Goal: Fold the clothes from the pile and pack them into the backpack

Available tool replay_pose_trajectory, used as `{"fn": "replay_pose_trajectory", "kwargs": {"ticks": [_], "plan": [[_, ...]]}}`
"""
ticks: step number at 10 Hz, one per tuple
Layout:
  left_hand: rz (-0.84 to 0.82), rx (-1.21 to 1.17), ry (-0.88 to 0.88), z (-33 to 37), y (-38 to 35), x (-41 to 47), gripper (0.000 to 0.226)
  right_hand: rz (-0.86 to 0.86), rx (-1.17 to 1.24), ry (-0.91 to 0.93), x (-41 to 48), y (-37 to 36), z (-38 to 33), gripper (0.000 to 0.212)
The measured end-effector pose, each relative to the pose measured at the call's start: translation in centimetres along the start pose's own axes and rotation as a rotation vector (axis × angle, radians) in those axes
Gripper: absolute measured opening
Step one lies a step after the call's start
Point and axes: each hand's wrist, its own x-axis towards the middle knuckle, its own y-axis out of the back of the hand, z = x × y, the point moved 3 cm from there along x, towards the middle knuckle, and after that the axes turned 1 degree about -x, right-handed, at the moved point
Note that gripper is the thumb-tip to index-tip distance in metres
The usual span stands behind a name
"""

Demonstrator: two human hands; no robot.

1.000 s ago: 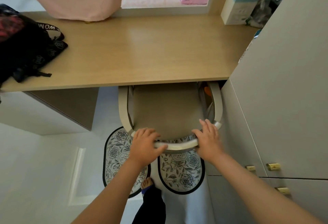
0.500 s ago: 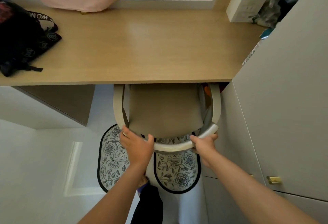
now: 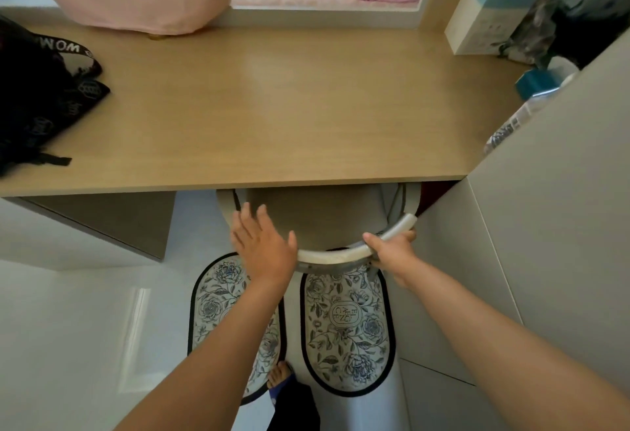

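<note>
— What do you count in front of you?
— One desk (image 3: 272, 106), one chair (image 3: 327, 219) tucked under it, two oval floral mats (image 3: 347, 328) on the floor and one black backpack (image 3: 37, 103).
— And your hands?
— My right hand (image 3: 392, 253), centre-right, has its fingers curled round the chair's curved back rail (image 3: 334, 255). My left hand (image 3: 262, 246) is spread, fingers straight, over the rail's left end.
— Where's the backpack?
— On the desk at the frame's left edge, well apart from both hands, up and to their left.
</note>
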Motion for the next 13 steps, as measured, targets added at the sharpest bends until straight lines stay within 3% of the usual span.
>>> {"fn": "replay_pose_trajectory", "kwargs": {"ticks": [1, 2, 3, 5, 6, 7, 10, 12, 13], "plan": [[-0.106, -0.049, -0.386, 0.7, -0.1, -0.9, 0.068, 0.216, -0.424, 0.351, -2.8, 0.9, -0.2, 0.126], [-0.163, 0.121, -0.689, 0.7, -0.8, -2.0, 0.088, 0.075, -0.949, 0.805, -4.9, -0.3, 0.0, 0.131], [-0.151, 0.199, -0.692, 0.2, -1.4, -1.2, 0.094, -0.004, -1.213, 0.827, -3.4, -1.4, 1.1, 0.128], [-0.033, 0.274, -0.771, 0.8, -0.8, 2.1, 0.112, 0.196, -1.16, 0.96, -1.2, -2.7, -0.9, 0.127], [-0.048, 0.313, -0.763, 1.4, -0.1, 5.1, 0.117, 0.207, -1.187, 0.956, -0.1, -3.6, -3.6, 0.122], [-0.129, 0.335, -0.689, 1.6, -0.9, 7.0, 0.127, 0.187, -1.237, 0.889, 1.3, -4.5, -4.7, 0.117], [-0.146, 0.384, -0.848, 2.0, -2.6, 9.6, 0.116, 0.111, -1.264, 0.918, 2.7, -4.1, -5.7, 0.098], [-0.275, 0.338, -0.75, 2.9, -1.8, 9.1, 0.117, -0.024, -1.34, 0.819, 1.8, -3.8, -6.0, 0.106], [-0.367, 0.201, -0.678, 4.2, 1.1, 8.2, 0.106, -0.143, -1.254, 0.74, -0.3, -2.5, -8.4, 0.091]]}}
